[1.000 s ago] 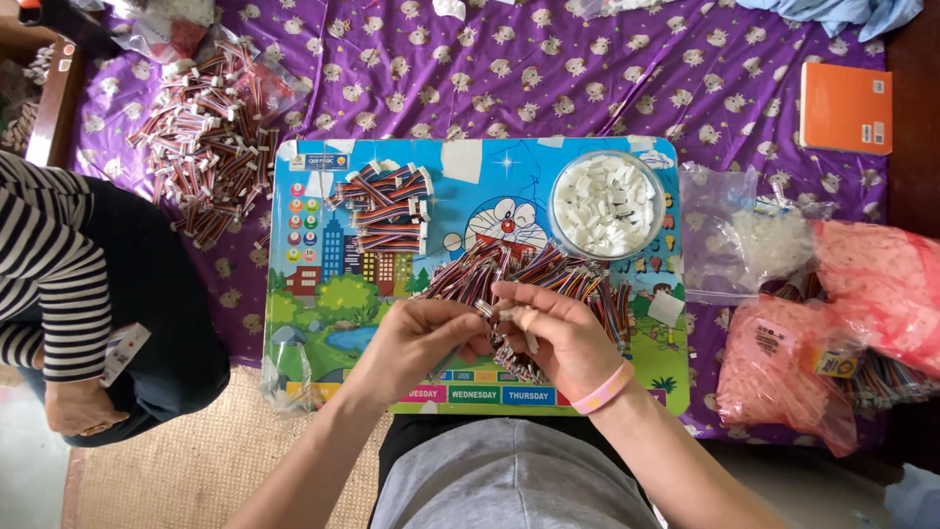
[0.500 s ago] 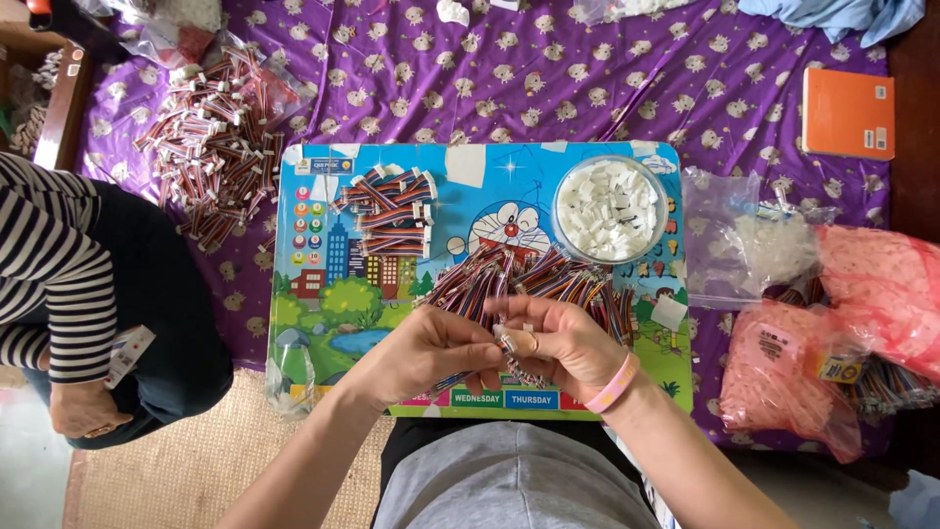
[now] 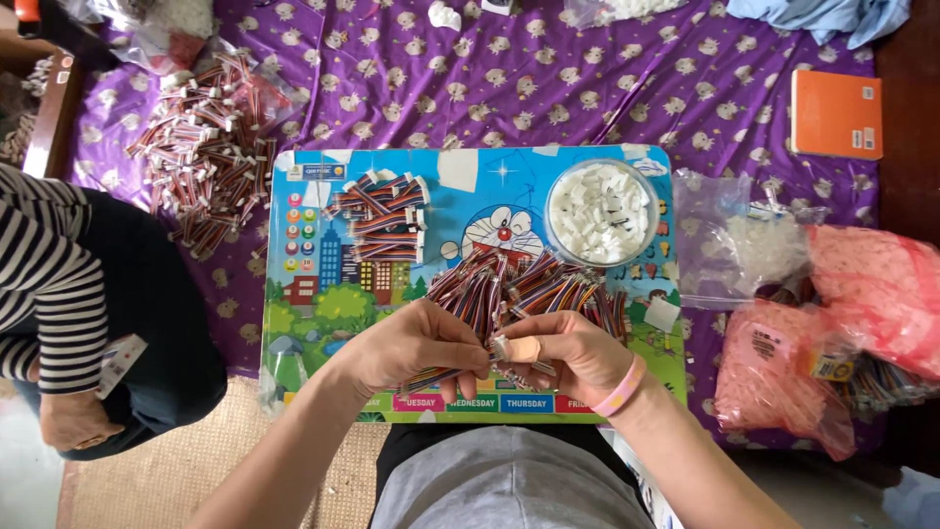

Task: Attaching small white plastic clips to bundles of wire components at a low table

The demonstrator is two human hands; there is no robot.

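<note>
At six o'clock on the board: my two hands meet, fingertips together over a cable.
Left hand: my left hand (image 3: 411, 345) is curled shut, its fingers pinched on a multicoloured ribbon cable (image 3: 436, 376) that runs out toward eight o'clock beneath my palm.
Right hand: my right hand (image 3: 563, 355) is closed too, thumb and forefinger pressed on the same cable's end, where a small white connector (image 3: 501, 347) shows; a plaster wraps one finger and a pink wristband (image 3: 624, 388) sits at my wrist.
Loose cables: a heap of ribbon cables (image 3: 519, 284) lies at twelve o'clock from my hands, touching my knuckles.
Finished stack: a tidy bundle of cables (image 3: 382, 217) rests at eleven o'clock on the cartoon play board (image 3: 313, 294).
Bowl: a round clear bowl of white connectors (image 3: 601, 212) stands at one o'clock.
Far pile: more cables (image 3: 204, 167) lie on the purple cloth (image 3: 587, 88) at ten o'clock.
Three o'clock: pink plastic bags (image 3: 862, 294).
Nine o'clock: a person in a striped sleeve (image 3: 49, 284).
Two o'clock: an orange booklet (image 3: 835, 114).
</note>
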